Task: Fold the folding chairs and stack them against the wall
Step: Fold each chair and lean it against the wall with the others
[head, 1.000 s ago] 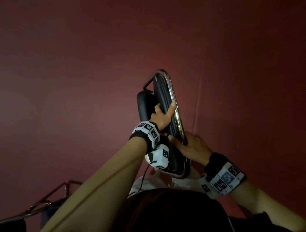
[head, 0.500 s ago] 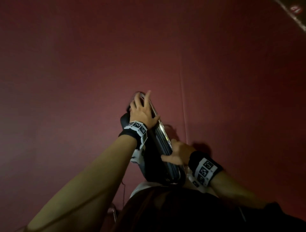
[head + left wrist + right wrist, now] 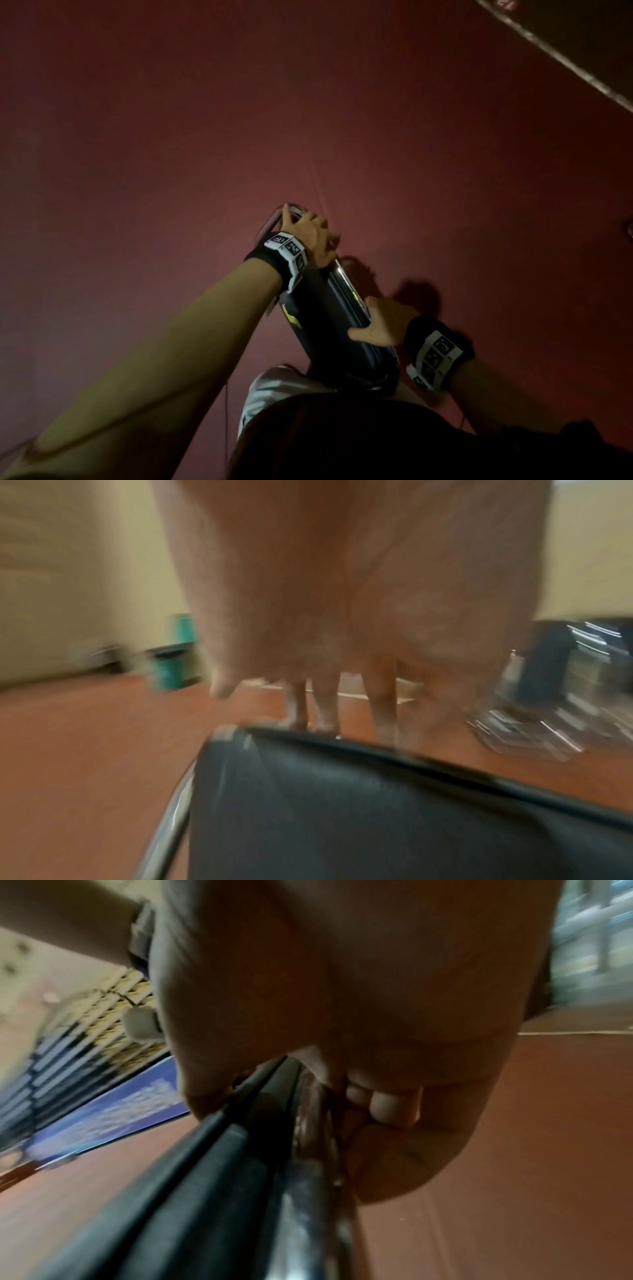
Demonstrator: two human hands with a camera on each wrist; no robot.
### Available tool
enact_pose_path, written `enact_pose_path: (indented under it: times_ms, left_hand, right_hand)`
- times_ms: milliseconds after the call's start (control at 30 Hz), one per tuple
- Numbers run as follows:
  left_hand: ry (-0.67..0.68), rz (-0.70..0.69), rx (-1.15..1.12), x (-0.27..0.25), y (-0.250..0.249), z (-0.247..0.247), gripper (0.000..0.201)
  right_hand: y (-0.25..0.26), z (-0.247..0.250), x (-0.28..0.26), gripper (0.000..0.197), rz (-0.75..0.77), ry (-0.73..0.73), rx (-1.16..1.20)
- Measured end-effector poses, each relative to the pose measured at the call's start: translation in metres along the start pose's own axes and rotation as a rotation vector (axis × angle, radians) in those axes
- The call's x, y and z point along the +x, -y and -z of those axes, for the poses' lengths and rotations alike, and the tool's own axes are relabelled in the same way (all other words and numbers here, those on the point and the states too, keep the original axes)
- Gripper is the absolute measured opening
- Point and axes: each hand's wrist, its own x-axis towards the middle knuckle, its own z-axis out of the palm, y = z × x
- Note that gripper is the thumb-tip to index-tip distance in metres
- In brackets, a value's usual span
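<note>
Now that my left hand (image 3: 308,236) has slid to the top, both it and my right hand (image 3: 383,325) grip the folded chair (image 3: 329,308), ready for carrying to the wall.

Floor (image 3: 171,137): dull red-brown, plain. Folded chair (image 3: 329,318): black padding, shiny chrome tube frame (image 3: 347,284), small yellow mark on the black. Wristbands (image 3: 289,255): black cloth with white tags printed in black square patterns. Wall (image 3: 68,561) in left wrist view: cream. Bin (image 3: 171,664), blurred: teal. Shirt (image 3: 270,394): white.
</note>
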Motion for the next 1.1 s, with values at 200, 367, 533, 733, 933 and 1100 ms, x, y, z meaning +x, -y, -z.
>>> enact_pose_path:
  times_ms: [200,367,533,733,933,1100]
  left_hand:
    - [0.167,-0.147,0.483,0.055,-0.053,0.034,0.052]
    - [0.137,-0.283,0.418,0.080,-0.056,0.050,0.062]
    - [0.015,-0.341,0.548,0.120,-0.033,0.099,0.061]
    - [-0.040,-0.459,0.525,0.179,-0.020,0.139,0.077]
    - [0.027,-0.793,0.293,0.208,-0.097,0.141,0.091]
    - [0.082,-0.885,0.316,0.248,-0.158,0.162,0.088]
  right_hand:
    - [-0.036,0.019,-0.005,0.089,-0.044,-0.045,0.039]
    - [-0.044,0.036,-0.011,0.071,-0.056,-0.116,0.104]
    - [-0.032,0.078,-0.005,0.072,-0.036,-0.295,0.141]
    - [-0.052,0.156,0.005,0.081,-0.118,-0.332,0.110]
    - [-0.097,0.169,-0.040,0.086,-0.385,-0.256,0.031]
    - [-0.138,0.197,-0.062,0.080,-0.472,-0.270,0.138]
